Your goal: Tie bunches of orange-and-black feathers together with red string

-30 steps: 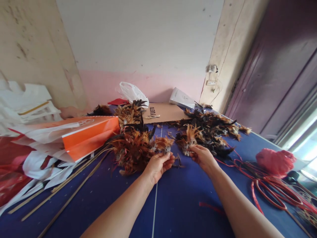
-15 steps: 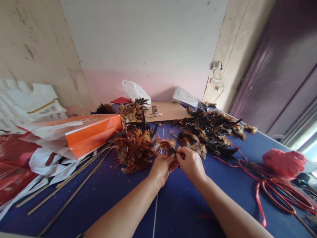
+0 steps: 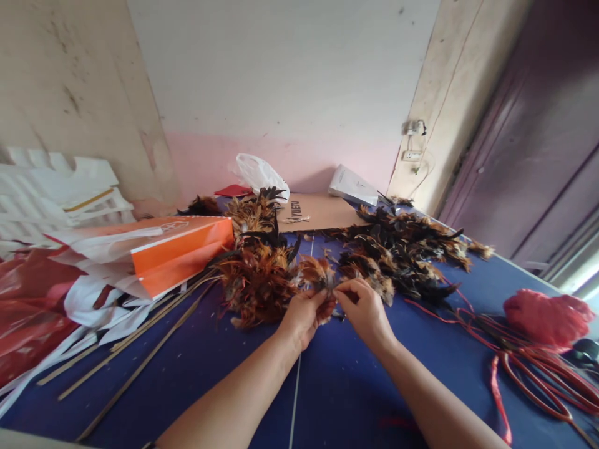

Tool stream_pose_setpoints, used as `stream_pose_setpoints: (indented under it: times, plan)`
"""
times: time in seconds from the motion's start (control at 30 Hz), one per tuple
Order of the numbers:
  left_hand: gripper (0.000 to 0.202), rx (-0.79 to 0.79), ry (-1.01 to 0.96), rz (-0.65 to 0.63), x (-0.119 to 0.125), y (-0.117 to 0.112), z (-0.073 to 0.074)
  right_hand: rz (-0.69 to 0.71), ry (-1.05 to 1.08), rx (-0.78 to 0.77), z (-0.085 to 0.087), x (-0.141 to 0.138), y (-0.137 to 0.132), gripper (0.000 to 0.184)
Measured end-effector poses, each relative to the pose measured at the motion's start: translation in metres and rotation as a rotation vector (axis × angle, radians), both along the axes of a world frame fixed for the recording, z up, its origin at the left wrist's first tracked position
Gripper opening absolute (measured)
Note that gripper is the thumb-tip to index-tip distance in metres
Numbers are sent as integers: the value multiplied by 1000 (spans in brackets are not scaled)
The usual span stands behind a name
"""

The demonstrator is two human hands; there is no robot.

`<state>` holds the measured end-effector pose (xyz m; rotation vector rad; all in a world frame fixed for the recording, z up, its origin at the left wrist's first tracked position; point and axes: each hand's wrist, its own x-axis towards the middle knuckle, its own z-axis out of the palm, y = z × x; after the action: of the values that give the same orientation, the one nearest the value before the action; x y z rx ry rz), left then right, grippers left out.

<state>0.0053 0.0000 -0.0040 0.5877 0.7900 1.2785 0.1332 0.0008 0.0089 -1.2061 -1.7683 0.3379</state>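
Both hands meet over a blue table (image 3: 327,386). My left hand (image 3: 304,315) is closed around a bunch of brown and orange feathers (image 3: 318,274). My right hand (image 3: 362,308) pinches the same bunch from the right, fingertips touching it. A larger clump of rust-coloured feathers (image 3: 257,280) lies just left of my left hand. A pile of darker brown and black feathers (image 3: 402,249) spreads behind my right hand.
An orange paper bag (image 3: 182,249) and red and white plastic bags (image 3: 42,299) lie at the left, with thin bamboo sticks (image 3: 140,349) beside them. Red cord (image 3: 528,368) and a red plastic bundle (image 3: 547,315) sit at the right. Flat cardboard (image 3: 318,212) lies at the back.
My right hand left the dark feather pile and moved left to join my left hand at the held bunch. The camera view drifted slightly.
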Motion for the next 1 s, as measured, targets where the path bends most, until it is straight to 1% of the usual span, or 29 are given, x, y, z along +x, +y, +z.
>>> stream_pose_setpoints:
  times: [0.1,0.13,0.2,0.27,0.33,0.47,0.57,0.7,0.77,0.87,0.93,1.0]
  plan:
    - [9,0,3,32,-1,2,0,-38,151,-207,-1,3,5,24]
    - [9,4,1,43,-2,2,0,-26,192,-261,-2,3,7,26]
    - [7,17,12,35,-2,2,0,34,274,-320,-4,3,8,29]
    - [7,44,47,0,-2,1,-1,80,350,-329,-6,2,8,28]
    - [12,84,105,-29,0,-1,-1,102,387,-309,-7,1,8,25]
    - [19,136,252,-30,2,-4,1,86,323,-254,-7,2,9,18]
    - [22,171,346,-54,1,-4,2,78,272,-263,-7,5,11,17]
    - [23,241,389,-113,-4,-2,0,130,311,-287,-7,8,13,16]
    - [22,261,362,-158,-7,-2,0,204,413,-339,-4,8,12,18]
    - [21,271,265,-238,-10,-4,3,389,571,-497,3,7,7,25]
    - [24,297,238,-294,-11,-5,5,480,606,-564,8,6,3,23]
    - [27,335,252,-338,-12,-6,5,522,601,-570,12,7,-1,22]
